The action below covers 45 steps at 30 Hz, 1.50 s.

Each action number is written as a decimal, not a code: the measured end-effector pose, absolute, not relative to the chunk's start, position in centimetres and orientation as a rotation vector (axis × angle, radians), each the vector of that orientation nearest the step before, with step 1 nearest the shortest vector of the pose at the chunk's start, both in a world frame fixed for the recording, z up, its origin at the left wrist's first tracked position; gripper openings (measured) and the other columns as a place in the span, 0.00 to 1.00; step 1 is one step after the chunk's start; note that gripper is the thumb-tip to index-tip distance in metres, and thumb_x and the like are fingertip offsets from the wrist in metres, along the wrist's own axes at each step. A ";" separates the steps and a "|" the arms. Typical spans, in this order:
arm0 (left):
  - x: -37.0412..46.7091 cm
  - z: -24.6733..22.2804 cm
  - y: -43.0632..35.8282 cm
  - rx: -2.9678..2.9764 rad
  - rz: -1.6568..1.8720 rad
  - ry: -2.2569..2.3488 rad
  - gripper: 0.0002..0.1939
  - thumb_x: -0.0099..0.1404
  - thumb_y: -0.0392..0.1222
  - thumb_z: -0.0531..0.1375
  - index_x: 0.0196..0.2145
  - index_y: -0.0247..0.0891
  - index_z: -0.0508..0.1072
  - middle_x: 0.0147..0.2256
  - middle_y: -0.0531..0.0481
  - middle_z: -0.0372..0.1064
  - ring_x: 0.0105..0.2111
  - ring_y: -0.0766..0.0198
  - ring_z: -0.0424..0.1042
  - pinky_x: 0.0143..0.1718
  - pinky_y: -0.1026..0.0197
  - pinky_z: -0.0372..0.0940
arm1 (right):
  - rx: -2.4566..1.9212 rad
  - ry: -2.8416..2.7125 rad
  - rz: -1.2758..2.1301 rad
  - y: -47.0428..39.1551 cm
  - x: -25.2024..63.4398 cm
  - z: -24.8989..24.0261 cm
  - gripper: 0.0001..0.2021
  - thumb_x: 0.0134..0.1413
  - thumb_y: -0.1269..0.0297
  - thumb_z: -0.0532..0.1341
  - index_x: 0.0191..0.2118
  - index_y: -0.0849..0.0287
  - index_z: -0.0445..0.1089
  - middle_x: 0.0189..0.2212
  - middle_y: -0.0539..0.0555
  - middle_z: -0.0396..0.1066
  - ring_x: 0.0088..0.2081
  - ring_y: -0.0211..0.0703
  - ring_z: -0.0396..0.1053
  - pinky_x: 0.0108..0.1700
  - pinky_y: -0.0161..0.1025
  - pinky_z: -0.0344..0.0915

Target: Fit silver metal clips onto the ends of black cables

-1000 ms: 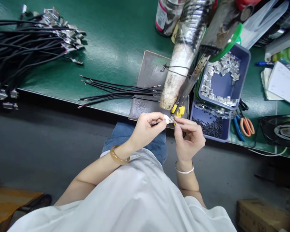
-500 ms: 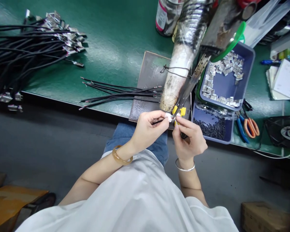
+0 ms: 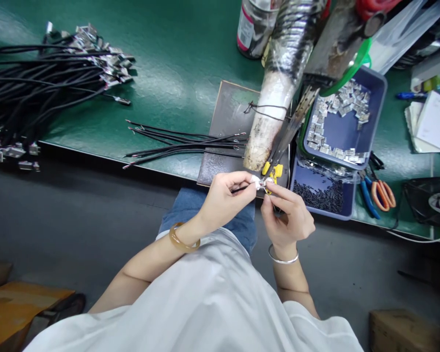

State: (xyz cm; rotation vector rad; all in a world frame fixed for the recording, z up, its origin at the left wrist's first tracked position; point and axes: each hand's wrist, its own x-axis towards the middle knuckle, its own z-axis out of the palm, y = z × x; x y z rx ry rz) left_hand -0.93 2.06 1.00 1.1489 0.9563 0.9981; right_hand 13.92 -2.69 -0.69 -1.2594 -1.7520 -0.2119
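Note:
My left hand (image 3: 225, 195) is closed in a pinch on a black cable (image 3: 239, 189). White covering shows at its fingertips. Facing it, my right hand (image 3: 290, 215) pinches a thin silvery wire (image 3: 266, 190) close to the cable's end. The fine detail between the fingertips is too small to make out. Just above the fingers is the narrow tip of what looks like a mounted soldering iron (image 3: 299, 115). A yellow holder (image 3: 277, 170) stands right behind the fingertips, partly hidden by them.
Loose black cables (image 3: 176, 145) lie left on a dark board (image 3: 225, 115). A wrapped duct (image 3: 269, 102) hangs over it. At right are a bin of metal connectors (image 3: 378, 105), a bin of small black pieces (image 3: 317, 195) and orange-handled pliers (image 3: 383, 194). Finished-looking cables (image 3: 58, 88) pile up far left.
The iron's tip, which was between the fingertips, now sits slightly above them. Both hands keep their pinches and have barely moved. The whole view has shifted slightly.

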 end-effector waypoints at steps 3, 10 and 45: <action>-1.1 1.3 1.8 1.152 0.966 0.929 0.08 0.61 0.37 0.61 0.26 0.32 0.75 0.22 0.53 0.67 0.22 0.72 0.62 0.24 0.69 0.57 | -1.324 -1.664 -0.086 -2.6 13.7 0.0 0.09 0.55 0.74 0.68 0.39 0.53 0.73 0.42 0.51 0.81 0.42 0.42 0.80 0.42 0.39 0.78; -1.5 1.3 1.9 1.284 1.060 0.977 0.08 0.60 0.36 0.63 0.25 0.33 0.79 0.21 0.54 0.61 0.21 0.73 0.56 0.21 0.68 0.52 | -1.381 -1.420 0.456 -2.5 13.3 0.9 0.04 0.58 0.72 0.66 0.36 0.56 0.74 0.40 0.51 0.79 0.38 0.39 0.79 0.37 0.37 0.78; -1.1 1.2 2.7 1.172 0.980 0.958 0.07 0.58 0.37 0.63 0.25 0.34 0.80 0.23 0.50 0.74 0.24 0.68 0.67 0.26 0.67 0.63 | -1.350 -1.624 0.136 -2.3 13.6 1.0 0.07 0.57 0.74 0.65 0.37 0.54 0.71 0.39 0.50 0.79 0.42 0.41 0.79 0.44 0.41 0.76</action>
